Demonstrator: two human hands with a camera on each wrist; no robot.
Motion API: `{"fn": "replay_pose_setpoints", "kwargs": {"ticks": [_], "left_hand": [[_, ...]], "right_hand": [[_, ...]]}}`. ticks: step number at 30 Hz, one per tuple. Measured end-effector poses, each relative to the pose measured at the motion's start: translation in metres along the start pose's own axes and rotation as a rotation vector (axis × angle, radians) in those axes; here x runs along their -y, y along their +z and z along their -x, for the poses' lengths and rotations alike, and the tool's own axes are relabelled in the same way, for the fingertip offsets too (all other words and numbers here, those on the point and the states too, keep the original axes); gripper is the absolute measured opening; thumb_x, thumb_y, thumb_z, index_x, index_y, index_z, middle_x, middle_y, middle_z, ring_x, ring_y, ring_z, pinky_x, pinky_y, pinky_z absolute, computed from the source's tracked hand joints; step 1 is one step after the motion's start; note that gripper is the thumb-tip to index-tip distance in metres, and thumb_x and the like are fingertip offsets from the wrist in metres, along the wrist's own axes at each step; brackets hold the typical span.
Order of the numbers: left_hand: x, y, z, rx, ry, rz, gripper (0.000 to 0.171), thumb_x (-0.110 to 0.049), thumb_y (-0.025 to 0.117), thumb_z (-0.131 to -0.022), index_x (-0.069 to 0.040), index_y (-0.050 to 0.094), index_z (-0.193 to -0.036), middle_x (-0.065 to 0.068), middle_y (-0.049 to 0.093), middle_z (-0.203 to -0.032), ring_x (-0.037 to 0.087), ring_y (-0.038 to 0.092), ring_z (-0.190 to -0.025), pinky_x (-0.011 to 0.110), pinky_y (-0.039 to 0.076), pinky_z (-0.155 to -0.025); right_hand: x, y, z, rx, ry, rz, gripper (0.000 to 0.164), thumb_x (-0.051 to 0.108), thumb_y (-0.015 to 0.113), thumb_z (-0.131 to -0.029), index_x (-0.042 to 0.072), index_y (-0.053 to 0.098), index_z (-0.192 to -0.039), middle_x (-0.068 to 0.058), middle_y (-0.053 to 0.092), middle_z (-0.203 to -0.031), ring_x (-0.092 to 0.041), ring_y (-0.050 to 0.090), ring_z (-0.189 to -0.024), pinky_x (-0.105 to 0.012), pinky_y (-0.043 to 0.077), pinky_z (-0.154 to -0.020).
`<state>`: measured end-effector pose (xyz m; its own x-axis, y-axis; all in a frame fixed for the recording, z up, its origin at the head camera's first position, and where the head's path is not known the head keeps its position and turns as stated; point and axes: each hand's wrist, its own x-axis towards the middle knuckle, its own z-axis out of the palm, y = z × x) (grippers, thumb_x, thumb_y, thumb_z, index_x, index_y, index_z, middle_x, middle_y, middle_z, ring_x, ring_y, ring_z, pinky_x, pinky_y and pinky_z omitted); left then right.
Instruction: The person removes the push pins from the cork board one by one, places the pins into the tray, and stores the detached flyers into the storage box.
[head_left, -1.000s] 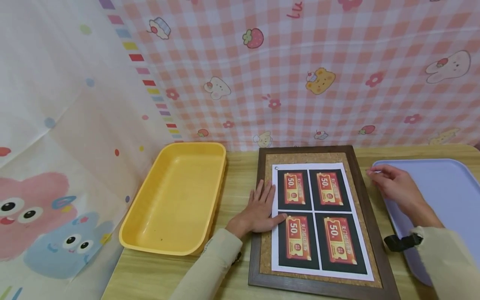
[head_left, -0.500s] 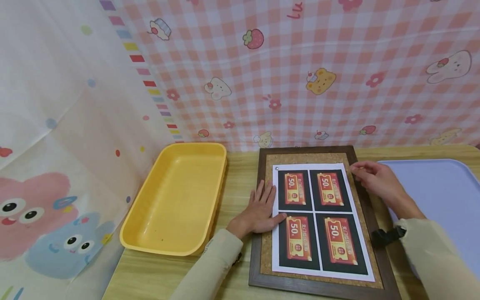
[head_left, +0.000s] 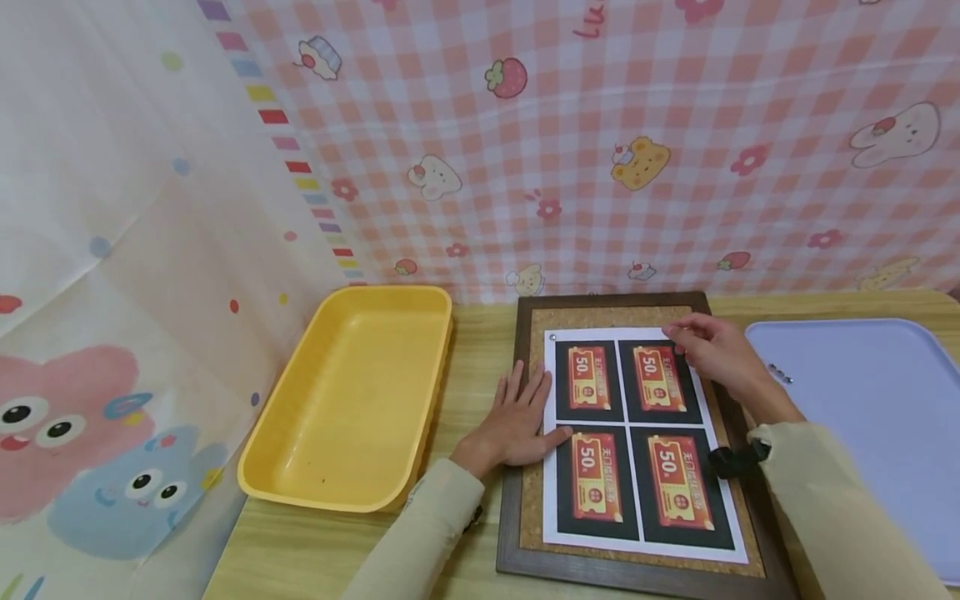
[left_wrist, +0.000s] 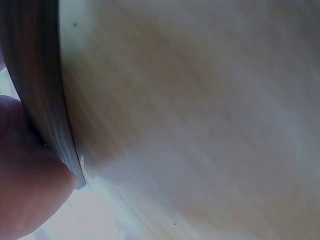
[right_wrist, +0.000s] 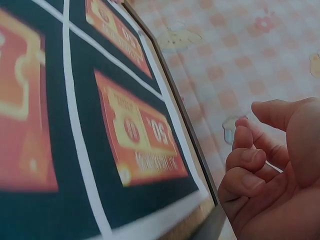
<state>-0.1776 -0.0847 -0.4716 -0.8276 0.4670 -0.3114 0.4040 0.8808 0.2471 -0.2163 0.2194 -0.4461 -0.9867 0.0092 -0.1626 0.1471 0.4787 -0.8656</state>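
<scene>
A white sheet printed with several red tickets on black panels lies on a brown-framed corkboard. One silver thumbtack sits in its far left corner. My left hand lies flat with fingers spread across the frame's left side, the thumb and fingertips on the sheet's left margin. At the far right corner of the sheet, my right hand has thumb and index finger brought together in a pinch. A thumbtack at those fingertips is mostly hidden. The right wrist view shows the remaining fingers curled in.
A lavender tray to the right holds several small silver tacks. To the left stands a yellow tray. Behind the wooden table hangs a pink checked cloth.
My right hand has moved left from the lavender tray's edge, over the board's frame, to the sheet's far right corner, uncovering the tacks in the tray. My left hand has stayed put.
</scene>
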Motion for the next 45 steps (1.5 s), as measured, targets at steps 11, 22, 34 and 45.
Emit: {"fn": "replay_pose_setpoints", "kwargs": {"ticks": [11,22,34,45], "left_hand": [[0.002,0.002,-0.002,-0.006,0.008,0.009,0.088,-0.065,0.035,-0.098,-0.012,0.001,-0.16,0.002,-0.009,-0.167,0.026,-0.021,-0.15,0.047,-0.001,-0.123],[0.003,0.004,-0.002,-0.008,0.007,0.018,0.089,-0.066,0.035,-0.097,-0.013,0.001,-0.16,0.002,-0.009,-0.167,0.025,-0.023,-0.15,0.048,0.0,-0.123],[0.001,0.002,-0.001,-0.001,-0.01,0.012,0.089,-0.066,0.034,-0.097,-0.014,0.0,-0.16,0.001,-0.01,-0.167,0.025,-0.023,-0.15,0.047,0.002,-0.123],[0.001,0.001,-0.001,0.004,-0.005,0.019,0.089,-0.066,0.034,-0.097,-0.014,0.0,-0.16,0.001,-0.01,-0.167,0.024,-0.024,-0.15,0.048,0.002,-0.123]], "right_hand": [[0.015,0.026,-0.006,0.091,-0.03,0.053,0.049,0.046,0.049,-0.102,0.006,0.06,-0.128,-0.021,0.062,-0.121,-0.031,0.061,-0.099,-0.034,0.049,-0.077],[0.02,0.045,-0.016,0.11,-0.054,0.079,0.036,0.037,0.053,-0.102,0.008,0.063,-0.123,-0.016,0.064,-0.11,-0.027,0.058,-0.093,-0.031,0.047,-0.073],[0.032,0.063,-0.025,0.146,-0.032,0.114,0.029,0.031,0.058,-0.099,0.011,0.063,-0.12,-0.014,0.066,-0.108,-0.027,0.059,-0.092,-0.035,0.045,-0.075],[0.037,0.075,-0.035,0.171,-0.101,0.141,0.028,0.026,0.061,-0.098,0.008,0.066,-0.118,-0.012,0.066,-0.098,-0.023,0.058,-0.083,-0.032,0.043,-0.071]]}}
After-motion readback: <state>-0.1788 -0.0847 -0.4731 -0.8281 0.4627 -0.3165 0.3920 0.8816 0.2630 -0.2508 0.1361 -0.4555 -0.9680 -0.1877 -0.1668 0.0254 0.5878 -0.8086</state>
